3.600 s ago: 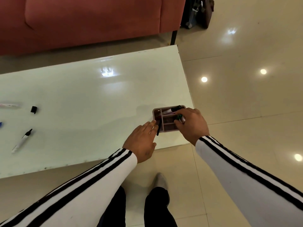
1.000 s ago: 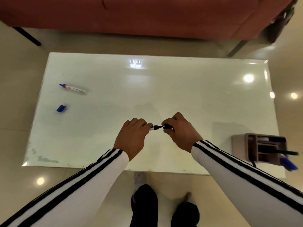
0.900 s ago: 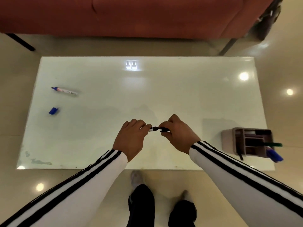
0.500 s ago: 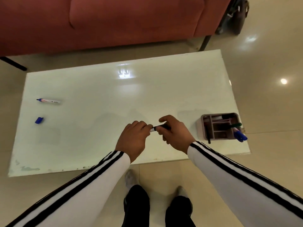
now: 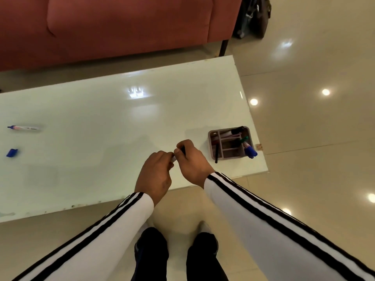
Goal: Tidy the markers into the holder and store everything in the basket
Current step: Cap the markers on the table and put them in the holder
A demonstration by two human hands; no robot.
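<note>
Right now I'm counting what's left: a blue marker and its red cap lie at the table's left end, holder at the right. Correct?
Not quite: the loose cap is blue, not red, as the head view shows. The blue marker lies at the table's left end, the holder at the right.

White sleeves [image 5: 113,224] carry black stripes. On the pale green table [image 5: 101,118], a blue cap [image 5: 11,152] lies at nine o'clock. The mauve holder [image 5: 211,147] stands at three o'clock, before a red sofa [image 5: 121,27].

The table [image 5: 101,118] is bare across its middle and far side, from 10 to 1 o'clock of the hands. At 9 o'clock, near the left edge, lie a marker [image 5: 24,128] and a blue cap [image 5: 12,152]. At 3 o'clock, the holder [image 5: 230,143] blocks the right corner, with pens jutting past its rim.
</note>
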